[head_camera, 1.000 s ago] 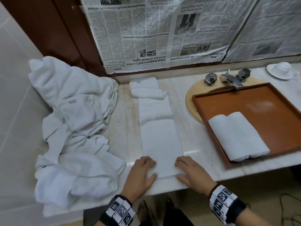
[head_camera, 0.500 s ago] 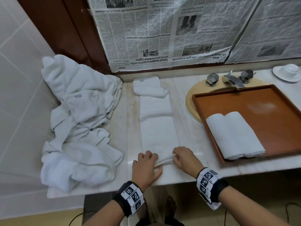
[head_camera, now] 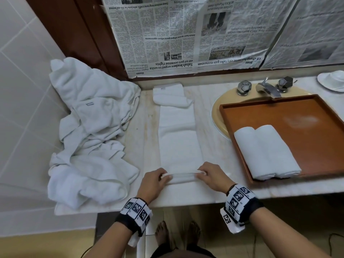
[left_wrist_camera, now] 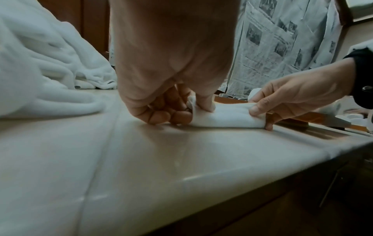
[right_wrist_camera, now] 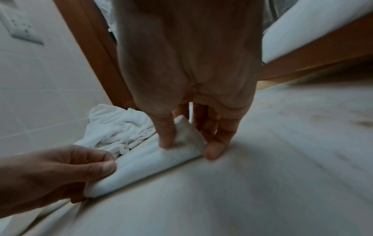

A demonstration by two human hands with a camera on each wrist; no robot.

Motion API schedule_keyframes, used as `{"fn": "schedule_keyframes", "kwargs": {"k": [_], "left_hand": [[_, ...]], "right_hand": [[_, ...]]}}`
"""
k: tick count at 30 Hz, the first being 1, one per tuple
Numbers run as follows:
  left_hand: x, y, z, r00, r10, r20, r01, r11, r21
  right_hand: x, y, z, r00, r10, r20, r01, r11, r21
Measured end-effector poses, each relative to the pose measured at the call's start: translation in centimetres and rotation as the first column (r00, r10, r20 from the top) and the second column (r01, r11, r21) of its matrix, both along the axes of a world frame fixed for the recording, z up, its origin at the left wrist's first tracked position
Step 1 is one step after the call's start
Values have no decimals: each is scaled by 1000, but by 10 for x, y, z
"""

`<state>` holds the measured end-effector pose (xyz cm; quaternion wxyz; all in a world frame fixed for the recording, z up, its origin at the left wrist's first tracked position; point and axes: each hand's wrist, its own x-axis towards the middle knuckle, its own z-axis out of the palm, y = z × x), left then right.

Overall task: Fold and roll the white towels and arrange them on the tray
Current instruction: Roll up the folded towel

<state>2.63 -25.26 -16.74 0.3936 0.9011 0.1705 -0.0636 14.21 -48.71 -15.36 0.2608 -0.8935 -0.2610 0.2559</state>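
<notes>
Folded white towel (head_camera: 178,138) lies flat on the marble counter (head_camera: 210,146) as a long narrow strip. Long axis runs from the counter's front edge back toward the wall; far end doubled over, small sewn label (head_camera: 162,88) there, text too small to read. Near end turned up into a short tight roll (head_camera: 183,178) lying crosswise to the strip, parallel to the counter's front edge.

Left hand (head_camera: 151,185) at the roll's left end: fingers curled, thumb and fingertips pinching the cloth, knuckles down on the counter in the left wrist view (left_wrist_camera: 161,89). Right hand (head_camera: 214,176) at the roll's right end: thumb and fingers closed on the cloth, a corner of it poking up between them in the right wrist view (right_wrist_camera: 189,89).

Right of the strip: brown wooden tray (head_camera: 307,116) set over the yellow basin (head_camera: 216,110). Two finished towel rolls (head_camera: 266,151) lie side by side and touching in the tray's near left corner, long axes roughly in line with the strip's, slightly angled.

Left of the strip: heap of loose white towels (head_camera: 93,131) against the tiled wall, one with a small label, unreadable.

Behind the strip: chrome tap (head_camera: 268,88) with two faceted knobs; white cup and saucer (head_camera: 333,80) at far right. Newspaper sheets (head_camera: 186,32) taped on the wall upside down. Legible headlines: "Sabah leaders urged to unite on 40 pct revenue rights"; "talks gain momentum".
</notes>
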Motion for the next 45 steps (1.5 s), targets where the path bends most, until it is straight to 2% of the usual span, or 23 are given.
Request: {"fn": "schedule_keyframes", "kwargs": {"k": [4,6,8,11,12,14,17,19,21,23,25,27,30,32,34,38,42,45], "left_hand": [[7,-3,1,989,149,-21,-150,987,-52],[7,-7,0,984,176,16,-176,984,-6],[5,-11,-4,985,138,104,-147,986,85],[-3,-18,-12,973,-79,217,22,966,257],[-5,-20,-14,963,-148,225,70,944,322],[-9,-25,-10,962,-186,197,93,909,406],[-9,-33,-1,970,-222,96,142,845,516],[-5,-34,2,968,-245,58,174,818,548],[2,-33,4,972,-228,53,159,812,562],[9,-33,7,983,-181,30,135,824,550],[13,-32,10,990,-133,-34,134,876,463],[13,-27,10,994,-96,-61,112,924,365],[10,-18,7,999,26,-29,-23,994,107],[7,-15,4,992,123,30,-123,992,11],[4,-15,2,985,153,77,-157,986,51],[0,-18,-3,989,75,130,-94,984,150],[-6,-24,-9,971,-97,217,8,927,374],[-11,-21,-13,972,-178,151,95,892,441]], "right_hand": [[-2,1,-3,984,-177,29,171,974,145],[-8,2,-6,975,-216,58,202,961,189],[-16,2,-11,972,-149,181,121,980,161],[-25,-3,-18,895,32,445,-48,999,25],[-26,-5,-18,860,79,505,-78,997,-23],[-27,-5,-15,809,166,563,-120,986,-118],[-25,2,-15,785,240,571,-152,968,-198],[-23,11,-13,798,254,547,-162,964,-212],[-18,17,-6,832,240,500,-170,969,-181],[-11,16,1,908,133,398,-103,990,-97],[-5,9,5,964,33,264,-20,999,-50],[-5,3,3,985,-14,171,13,1000,5],[-10,-3,-4,984,-53,167,44,997,57],[-13,-5,-10,979,-122,161,97,983,155],[-17,-6,-14,970,-123,209,80,976,201],[-21,-5,-20,899,26,438,-51,998,45],[-21,-9,-18,859,167,484,-159,986,-56],[-23,-7,-20,864,173,474,-167,984,-55]]}}
